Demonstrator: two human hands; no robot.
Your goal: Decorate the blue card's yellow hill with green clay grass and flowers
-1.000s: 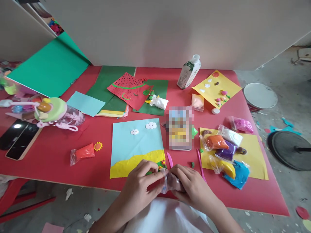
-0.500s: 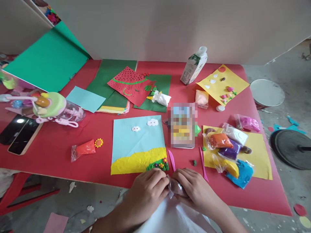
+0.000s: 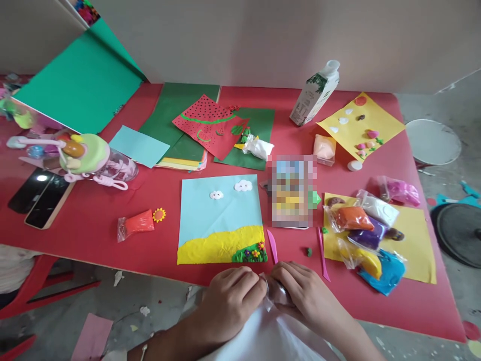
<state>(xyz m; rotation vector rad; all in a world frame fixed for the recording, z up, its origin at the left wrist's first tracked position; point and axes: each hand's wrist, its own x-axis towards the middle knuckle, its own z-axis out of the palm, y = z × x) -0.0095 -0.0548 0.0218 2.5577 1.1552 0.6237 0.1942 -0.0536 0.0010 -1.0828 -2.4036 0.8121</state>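
A red table (image 3: 158,253) with a smooth, slightly shiny top stands against a plain grey wall (image 3: 278,40). The grey floor (image 3: 128,291) is littered with paper scraps. A red chair (image 3: 26,291) is at lower left; a dark disc (image 3: 458,233) and a pale-topped bucket (image 3: 432,143) sit on the right.

At the table's near edge, in front of a white garment (image 3: 263,336), a clear bag (image 3: 278,293) with a dark brownish filling is between the person's hands. The left hand (image 3: 236,298) pinches its crinkled end, fingers bunched; the right hand (image 3: 308,291) curls around the rounded, full part.

Just beyond lies a picture (image 3: 218,215): flat light-blue paper with two puffy white clouds, a bumpy yellow band and a green corner dotted with small flowers. A thin pink knife (image 3: 272,245) is just beside it. To the right, pillow-shaped packets (image 3: 353,218) in orange, white, purple, yellow and blue overlap on yellow paper (image 3: 419,245). Farther back is an angular carton (image 3: 315,95).
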